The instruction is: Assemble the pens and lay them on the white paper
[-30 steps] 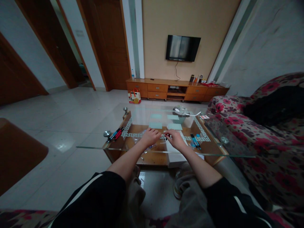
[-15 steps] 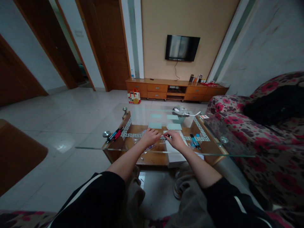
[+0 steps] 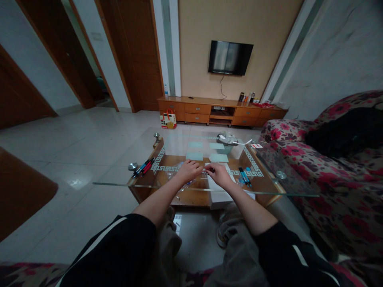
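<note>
Above the glass table (image 3: 119, 175), my left hand (image 3: 190, 170) and my right hand (image 3: 217, 174) meet with fingers curled into pinches. A small pale piece shows between their fingertips, too small to name. The left hand's fingers mostly hide whatever is in them. Crumpled clear plastic (image 3: 172, 174) lies beside the left hand. Beneath my right hand is a white box (image 3: 220, 196), seen through the glass. A group of blue, red and black pens (image 3: 145, 168) lies at the table's left. More blue-and-black pens (image 3: 245, 176) lie right of my right hand.
A basket (image 3: 226, 148) with pale contents shows at the table's far side, near a red-and-white card (image 3: 256, 146). Metal glass supports (image 3: 133, 167) stand at the table's corners. A flowered sofa (image 3: 317, 175) is on the right. A wooden TV cabinet (image 3: 197, 113) stands along the wall.
The view has shifted slightly. My hands stay together over the table, with the right fingers turned a little; the pens and box have not moved.
</note>
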Motion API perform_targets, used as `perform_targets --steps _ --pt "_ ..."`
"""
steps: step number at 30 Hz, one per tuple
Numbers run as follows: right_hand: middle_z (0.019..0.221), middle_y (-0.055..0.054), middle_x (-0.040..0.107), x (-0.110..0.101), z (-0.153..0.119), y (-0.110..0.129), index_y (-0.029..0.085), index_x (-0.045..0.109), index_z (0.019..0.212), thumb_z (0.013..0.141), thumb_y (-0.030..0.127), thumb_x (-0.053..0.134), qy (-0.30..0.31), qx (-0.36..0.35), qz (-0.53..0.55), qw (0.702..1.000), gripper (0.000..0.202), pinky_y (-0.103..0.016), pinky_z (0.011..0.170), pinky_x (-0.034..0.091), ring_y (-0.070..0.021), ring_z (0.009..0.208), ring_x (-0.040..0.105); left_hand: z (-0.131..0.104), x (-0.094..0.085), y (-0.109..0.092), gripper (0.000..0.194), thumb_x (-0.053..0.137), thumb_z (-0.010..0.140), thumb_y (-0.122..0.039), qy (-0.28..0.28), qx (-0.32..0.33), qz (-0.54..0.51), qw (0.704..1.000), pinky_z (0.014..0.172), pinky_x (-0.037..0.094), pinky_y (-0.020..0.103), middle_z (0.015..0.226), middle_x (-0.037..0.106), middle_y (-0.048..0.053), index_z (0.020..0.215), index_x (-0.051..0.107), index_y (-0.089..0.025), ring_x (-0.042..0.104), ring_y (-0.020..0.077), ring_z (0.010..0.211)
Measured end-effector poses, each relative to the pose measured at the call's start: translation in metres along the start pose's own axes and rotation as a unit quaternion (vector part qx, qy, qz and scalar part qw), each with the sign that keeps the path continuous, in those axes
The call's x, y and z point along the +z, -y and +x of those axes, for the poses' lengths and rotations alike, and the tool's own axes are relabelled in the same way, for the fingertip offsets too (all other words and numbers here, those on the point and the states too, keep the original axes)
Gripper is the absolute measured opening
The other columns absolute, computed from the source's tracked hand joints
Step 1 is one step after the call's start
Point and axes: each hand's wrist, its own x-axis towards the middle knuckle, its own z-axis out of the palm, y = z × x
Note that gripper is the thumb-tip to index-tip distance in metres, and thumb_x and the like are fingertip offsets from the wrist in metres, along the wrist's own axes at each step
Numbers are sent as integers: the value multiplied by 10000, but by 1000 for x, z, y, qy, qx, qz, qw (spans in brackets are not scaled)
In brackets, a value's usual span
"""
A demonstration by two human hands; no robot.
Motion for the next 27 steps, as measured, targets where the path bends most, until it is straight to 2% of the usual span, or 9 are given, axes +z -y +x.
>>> perform_targets --steps 6,14,21,24,27 --pt "885 -35 741 2 0 2 205 726 1021 856 118 632 2 3 13 1000 209 -276 737 502 -164 772 661 -2 -1 1 238 457 1009 -298 -5 -9 -6 1000 818 330 392 872 662 92 1012 679 -212 589 235 900" --pt "856 -37 756 4 0 2 201 744 955 885 172 647 0 24 18 1000 123 -272 717 494 -168 745 671 -3 -2 2 274 431 1023 -315 -12 -1 3 1000 796 339 394 863 662 94 972 672 -194 590 232 880" --pt "837 -37 738 6 -2 4 193 719 944 928 237 604 5 20 14 1000 124 -262 685 467 -165 726 649 -3 -4 3 288 422 1027 -330 -9 4 -5 1000 811 347 393 844 662 94 949 667 -201 598 236 896" --pt "825 -32 722 5 0 5 192 697 946 929 245 584 -2 19 5 1000 126 -257 681 455 -160 716 632 -2 -1 3 251 459 1012 -348 -13 -9 -16 1000 828 361 388 918 681 103 1104 651 -215 610 242 931" --pt "781 -22 701 -1 2 5 189 677 933 931 255 559 -31 40 -12 999 135 -251 668 440 -154 682 611 -4 6 8 332 533 975 -334 -12 -62 -27 998 848 386 378 1058 687 120 1285 563 -219 625 249 982"
